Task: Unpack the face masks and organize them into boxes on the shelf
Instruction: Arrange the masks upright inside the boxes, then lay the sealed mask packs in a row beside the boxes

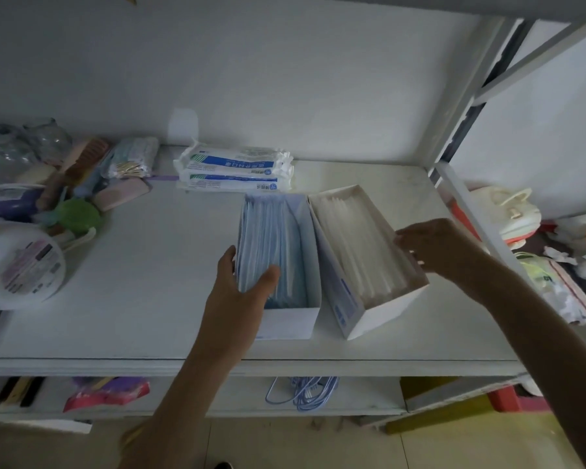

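1. Blue face masks [274,245] stand on edge in the left box [285,319], filling most of it but leaving a gap along its right wall; this box is my landmark for all that follows.
2. My left hand [241,286] clasps the near end of that blue stack, thumb curled over the mask tops and fingers down the box's left side, partly closed on the bundle.
3. Touching the landmark box's right wall, and angled away from it, the right box [379,313] holds white masks [362,245], also on edge, and looks nearly full.
4. My right hand [433,245] hovers at the far-right rim of that second box, fingers loosely spread; I cannot tell whether they pinch the rim or a mask.
5. Behind the landmark box, against the wall, two sealed mask packets [234,169] lie stacked on the shelf [149,299].
6. My judgement: both boxes are loaded, and the two sealed packets remain to be unpacked.
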`<state>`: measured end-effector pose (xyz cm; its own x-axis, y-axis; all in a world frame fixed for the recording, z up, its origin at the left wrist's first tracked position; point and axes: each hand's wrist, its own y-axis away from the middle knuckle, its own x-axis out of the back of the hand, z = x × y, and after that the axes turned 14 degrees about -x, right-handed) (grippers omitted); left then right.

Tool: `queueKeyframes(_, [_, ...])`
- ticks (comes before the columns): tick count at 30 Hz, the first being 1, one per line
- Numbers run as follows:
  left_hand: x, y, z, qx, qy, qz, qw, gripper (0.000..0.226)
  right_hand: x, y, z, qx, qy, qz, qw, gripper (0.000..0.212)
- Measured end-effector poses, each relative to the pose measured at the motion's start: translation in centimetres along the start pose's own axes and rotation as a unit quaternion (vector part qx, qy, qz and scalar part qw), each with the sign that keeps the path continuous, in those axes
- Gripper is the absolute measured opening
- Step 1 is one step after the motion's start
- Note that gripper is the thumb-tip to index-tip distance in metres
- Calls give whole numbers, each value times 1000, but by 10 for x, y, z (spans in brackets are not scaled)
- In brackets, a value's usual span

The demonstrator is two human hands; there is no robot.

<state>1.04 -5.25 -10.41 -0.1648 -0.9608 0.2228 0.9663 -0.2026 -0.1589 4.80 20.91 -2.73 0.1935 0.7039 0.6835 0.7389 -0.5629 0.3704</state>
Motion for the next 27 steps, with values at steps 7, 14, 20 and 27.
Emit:
queueKeyframes(7, [-4,-6,-1,-17,-11,-12,1000,83,-24,8,12,8,-96,-52,994,23])
queueKeyframes(14, [-14,-11,6,-19,-29,5,999,71,-45,1,17,-24,-194,-14,981,19])
queueKeyframes(20, [-38,-21,17,-1,-37,-58,998,87,-25,-19,7,-87,-51,92,991,26])
queueKeyframes(27, [37,-76,0,172,168,133,961,59,-53,-20,-105,165,-18,266,950,35])
